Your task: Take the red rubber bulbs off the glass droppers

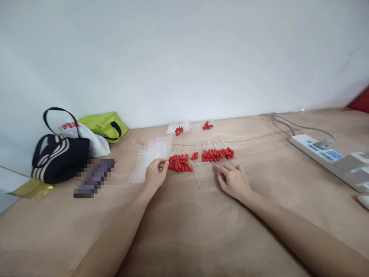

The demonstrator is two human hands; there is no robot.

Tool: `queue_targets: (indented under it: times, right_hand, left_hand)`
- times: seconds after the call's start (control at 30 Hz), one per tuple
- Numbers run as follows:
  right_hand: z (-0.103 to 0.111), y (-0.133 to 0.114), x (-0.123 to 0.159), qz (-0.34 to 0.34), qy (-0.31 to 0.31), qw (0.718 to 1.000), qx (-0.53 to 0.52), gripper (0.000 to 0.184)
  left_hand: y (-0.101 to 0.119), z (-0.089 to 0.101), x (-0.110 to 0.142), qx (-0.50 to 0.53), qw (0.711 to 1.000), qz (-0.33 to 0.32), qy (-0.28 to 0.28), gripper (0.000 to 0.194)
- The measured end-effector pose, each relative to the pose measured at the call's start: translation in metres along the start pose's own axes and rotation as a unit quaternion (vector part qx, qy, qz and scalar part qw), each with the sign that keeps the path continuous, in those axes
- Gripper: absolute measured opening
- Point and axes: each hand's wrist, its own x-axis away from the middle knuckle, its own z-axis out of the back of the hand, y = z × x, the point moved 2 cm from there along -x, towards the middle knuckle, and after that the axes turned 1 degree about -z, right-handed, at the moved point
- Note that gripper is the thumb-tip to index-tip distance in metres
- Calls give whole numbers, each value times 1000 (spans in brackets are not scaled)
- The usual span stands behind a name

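My left hand (156, 173) is at the left edge of a heap of droppers with red rubber bulbs (179, 163). Its thumb and fingers are curled together, and anything between them is too small to make out. My right hand (233, 180) rests on the table with its index finger stretched toward the right end of a row of clear glass tubes (203, 175), at or very near the last tube. Another group of red-bulbed droppers (217, 152) lies just beyond that hand. A small cluster of red-bulbed droppers (195, 155) sits between the two larger groups.
Clear plastic bags (151, 152) lie left of the heap. Loose red bulbs (179, 131) and more red bulbs (207, 125) are near the wall. At left stand a black bag (62, 157), a green bag (106, 125) and a pixelated dark object (94, 179); a power strip (325, 154) is at right.
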Motion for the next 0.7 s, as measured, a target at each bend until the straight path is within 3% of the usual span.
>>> queue_targets:
  times: [0.07, 0.17, 0.43, 0.57, 0.7]
  right_hand:
    - [-1, -2, 0, 2, -14, 1000, 4, 29]
    - [-2, -3, -1, 4, -26, 999, -19, 27]
    - [-7, 8, -2, -48, -13, 979, -197, 29]
    - [-7, 10, -1, -55, -4, 974, -221, 27]
    - [-6, 10, -1, -60, 20, 977, -204, 24]
  left_hand:
    - [0, 4, -8, -43, 999, 11, -13, 21]
    - [-2, 6, -26, -114, 988, 52, -85, 23]
    - [-5, -1, -57, -170, 953, 123, -217, 27]
    - [1, -4, -58, -182, 947, 127, -232, 28]
    - [9, 4, -60, -199, 951, 114, -208, 27]
